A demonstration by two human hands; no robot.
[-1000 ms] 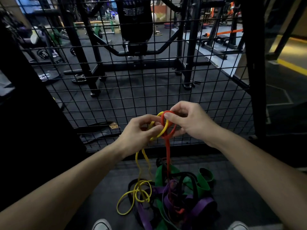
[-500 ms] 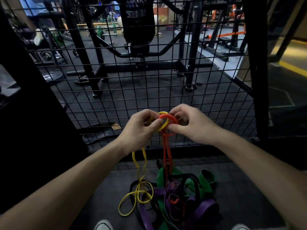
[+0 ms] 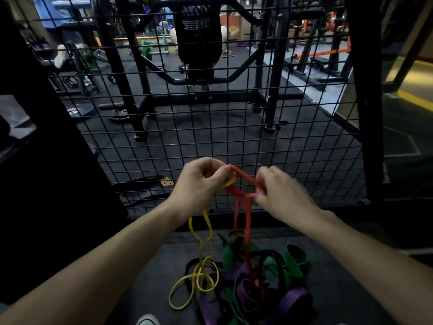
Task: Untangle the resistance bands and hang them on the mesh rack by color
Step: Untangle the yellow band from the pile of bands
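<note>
With the left hand [image 3: 199,184] pinching the yellow band [image 3: 201,242] and the right hand [image 3: 278,195] gripping the red band [image 3: 246,221] just in front of the mesh rack [image 3: 234,137], I'd slide the red loop off slowly, not yank it.

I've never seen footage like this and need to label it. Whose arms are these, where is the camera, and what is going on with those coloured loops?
The camera sits on a person's head, looking forward and down, so the arms are their own. The left hand pinches a yellow band; the right hand pinches a red band looped with it. Both bands trail down into a tangled pile of green, purple and black bands on the floor. Behind stands the black mesh rack; no band hangs on the part in view.
</note>
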